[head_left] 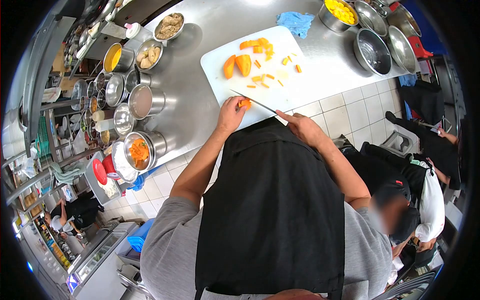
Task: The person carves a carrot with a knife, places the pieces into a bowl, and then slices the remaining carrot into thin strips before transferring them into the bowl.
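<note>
Catalogued at the steel table: two hands, one knife, one board, many orange pieces.

Found the left hand pinching one small piece on the board's near part, the right hand wrapped around the knife's handle, blade just beside that piece; could not tell whether touching. Counted on the board two large pieces and one cluster toward the far edge, with sticks scattered nearby; could not number the cluster, its bits overlapping. Noted one blue cloth beyond the board, one yellow-filled bowl at far right, one orange-filled bowl at left. Listed as hidden: most of the handle, inside the right hand; the left fingertips, partly; the board's near edge, partly behind the apron.
</note>
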`<state>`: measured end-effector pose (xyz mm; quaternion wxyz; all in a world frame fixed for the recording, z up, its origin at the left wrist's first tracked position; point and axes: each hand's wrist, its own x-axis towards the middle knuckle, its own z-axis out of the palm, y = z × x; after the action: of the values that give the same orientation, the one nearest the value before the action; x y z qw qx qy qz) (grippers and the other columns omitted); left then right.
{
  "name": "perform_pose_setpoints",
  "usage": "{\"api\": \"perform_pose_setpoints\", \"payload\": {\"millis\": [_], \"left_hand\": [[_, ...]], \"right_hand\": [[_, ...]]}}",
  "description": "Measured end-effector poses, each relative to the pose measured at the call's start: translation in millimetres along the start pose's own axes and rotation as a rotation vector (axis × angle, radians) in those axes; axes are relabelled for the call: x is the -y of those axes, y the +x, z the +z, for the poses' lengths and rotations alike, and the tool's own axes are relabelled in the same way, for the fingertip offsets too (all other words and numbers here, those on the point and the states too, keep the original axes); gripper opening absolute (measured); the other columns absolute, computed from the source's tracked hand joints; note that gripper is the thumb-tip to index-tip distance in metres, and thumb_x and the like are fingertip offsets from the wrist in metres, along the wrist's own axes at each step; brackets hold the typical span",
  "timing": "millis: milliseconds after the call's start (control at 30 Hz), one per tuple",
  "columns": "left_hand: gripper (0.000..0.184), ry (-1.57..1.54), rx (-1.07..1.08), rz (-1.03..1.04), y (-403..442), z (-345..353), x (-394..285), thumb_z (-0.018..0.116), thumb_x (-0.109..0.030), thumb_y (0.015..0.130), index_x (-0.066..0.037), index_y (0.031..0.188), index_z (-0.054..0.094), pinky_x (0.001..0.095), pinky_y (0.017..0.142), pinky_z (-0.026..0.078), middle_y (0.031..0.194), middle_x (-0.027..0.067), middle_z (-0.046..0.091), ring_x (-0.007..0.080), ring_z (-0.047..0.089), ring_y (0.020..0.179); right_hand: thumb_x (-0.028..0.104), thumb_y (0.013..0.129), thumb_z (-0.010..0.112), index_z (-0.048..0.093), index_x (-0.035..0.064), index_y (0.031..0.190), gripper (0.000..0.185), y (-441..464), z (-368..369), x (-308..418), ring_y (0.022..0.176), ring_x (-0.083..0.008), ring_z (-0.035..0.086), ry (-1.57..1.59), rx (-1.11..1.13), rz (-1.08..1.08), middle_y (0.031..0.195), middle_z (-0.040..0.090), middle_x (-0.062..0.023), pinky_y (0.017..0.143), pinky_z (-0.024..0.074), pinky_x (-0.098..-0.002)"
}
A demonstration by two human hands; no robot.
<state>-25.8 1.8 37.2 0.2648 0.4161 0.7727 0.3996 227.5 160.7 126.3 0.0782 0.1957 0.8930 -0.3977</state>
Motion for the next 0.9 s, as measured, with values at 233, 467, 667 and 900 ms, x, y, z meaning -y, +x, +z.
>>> {"api": "perform_pose_setpoints", "payload": {"millis": [233, 467, 667, 900], "left_hand": [[0.027, 0.004, 0.001, -0.017, 0.3, 0.5, 0.9, 0.070, -0.007, 0.087, -0.001, 0.113, 0.064, 0.0364, 0.083, 0.056, 0.107, 0.0142, 0.067, 0.0287, 0.065, 0.093], [0.027, -0.004, 0.000, -0.010, 0.5, 0.3, 0.5, 0.070, -0.006, 0.086, 0.000, 0.112, 0.064, 0.0367, 0.082, 0.057, 0.106, 0.0146, 0.067, 0.0293, 0.066, 0.095], [0.028, -0.008, -0.003, -0.016, 0.7, 0.0, 0.0, 0.071, -0.006, 0.086, -0.001, 0.113, 0.064, 0.0363, 0.081, 0.057, 0.106, 0.0148, 0.067, 0.0287, 0.067, 0.092], [0.028, -0.007, -0.005, -0.029, 0.9, 0.1, 0.3, 0.071, -0.006, 0.086, -0.002, 0.114, 0.065, 0.0359, 0.080, 0.056, 0.105, 0.0145, 0.067, 0.0274, 0.067, 0.089]], "right_hand": [[0.004, 0.093, 0.058, 0.042, 0.0298, 0.154, 0.068, 2.7, 4.1, -4.3, 0.082, -0.0382, 0.065, 0.002, 0.004, -0.002, 0.090, 0.063, -0.0199, 0.078, 0.0528, -0.0474], [0.003, 0.094, 0.058, 0.044, 0.0267, 0.153, 0.065, 7.7, 9.3, -7.1, 0.084, -0.0367, 0.063, 0.010, 0.010, 0.001, 0.088, 0.061, -0.0194, 0.081, 0.0504, -0.0463], [0.000, 0.092, 0.058, 0.044, 0.0248, 0.153, 0.067, 13.2, 14.8, -12.7, 0.082, -0.0388, 0.063, 0.024, -0.015, -0.042, 0.089, 0.063, -0.0218, 0.080, 0.0501, -0.0475], [-0.001, 0.091, 0.059, 0.044, 0.0210, 0.153, 0.068, 20.8, 16.1, -16.3, 0.080, -0.0407, 0.063, 0.030, -0.025, -0.093, 0.087, 0.063, -0.0231, 0.078, 0.0497, -0.0485]]}}
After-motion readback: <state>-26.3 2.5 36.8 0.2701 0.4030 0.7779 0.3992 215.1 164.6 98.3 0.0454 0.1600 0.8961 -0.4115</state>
